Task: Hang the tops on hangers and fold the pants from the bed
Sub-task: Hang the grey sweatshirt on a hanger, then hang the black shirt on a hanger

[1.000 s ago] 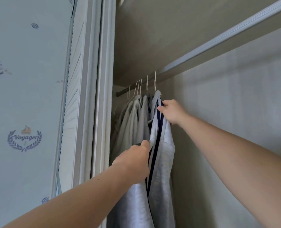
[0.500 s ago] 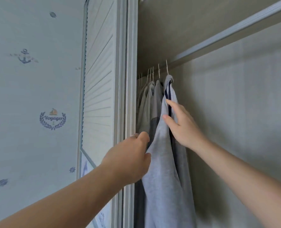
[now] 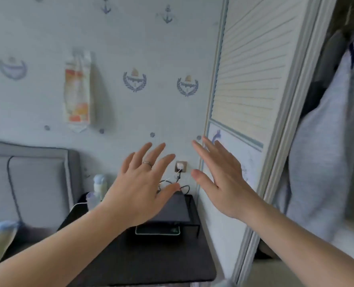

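Observation:
A light grey top with dark trim (image 3: 321,141) hangs inside the wardrobe at the right edge, with darker garments (image 3: 327,59) behind it. My left hand (image 3: 143,183) and my right hand (image 3: 219,179) float in front of the wall, fingers spread and holding nothing, well left of the hanging clothes. The grey padded headboard of the bed (image 3: 26,179) shows at the left with a pillow corner (image 3: 0,239) below it. No pants or loose hangers are visible.
A white louvred wardrobe door (image 3: 252,79) stands between my hands and the clothes. Below my hands is a black bedside table (image 3: 151,259) with a dark stand (image 3: 178,208), a phone (image 3: 157,229), bottles (image 3: 98,189) and cables from a wall socket (image 3: 180,166).
Both hands have let go of the grey top and pulled out of the wardrobe. The view has swung left and down toward the bedside table and bed.

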